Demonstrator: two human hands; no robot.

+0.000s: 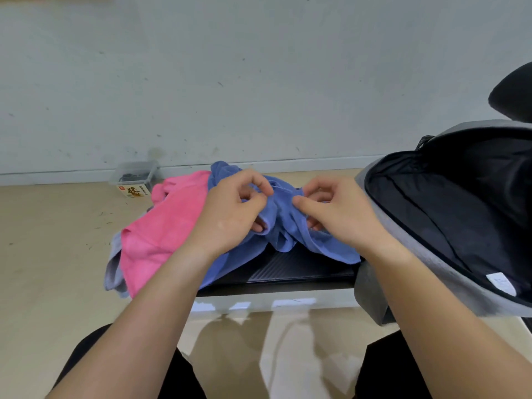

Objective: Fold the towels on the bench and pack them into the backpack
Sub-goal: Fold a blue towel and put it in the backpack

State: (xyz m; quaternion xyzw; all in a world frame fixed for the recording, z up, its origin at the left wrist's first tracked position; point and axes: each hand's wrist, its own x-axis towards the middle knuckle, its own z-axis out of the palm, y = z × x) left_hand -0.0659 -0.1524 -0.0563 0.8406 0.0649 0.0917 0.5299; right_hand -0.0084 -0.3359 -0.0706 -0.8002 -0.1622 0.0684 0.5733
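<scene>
- Currently we are at the start of the folding step: the blue towel (283,226) sits bunched over the middle of the bench (288,269), partly lifted off its dark top and not yet flat.
- Our left hand (230,214) pinches a gathered bit of the cloth between thumb and curled fingers. Our right hand (336,214) does the same just beside it, thumb pressed on the fabric.
- Both forearms reach in from the near edge, backs of the hands up.
- Pink towel (161,234) lies crumpled toward the bench's left end, touching the blue one. A grey towel (113,269) hangs off that end beneath it. Neither is folded.
- Backpack (368,289) stands at the right end, main compartment gaping toward us. We see no towel in the part the opening shows.
- Next move, as we judge it: find an edge or two corners, draw the hands apart, and spread the blue towel along the bench before halving it.
- Risk: the pink towel may drag along, since the two overlap.
</scene>
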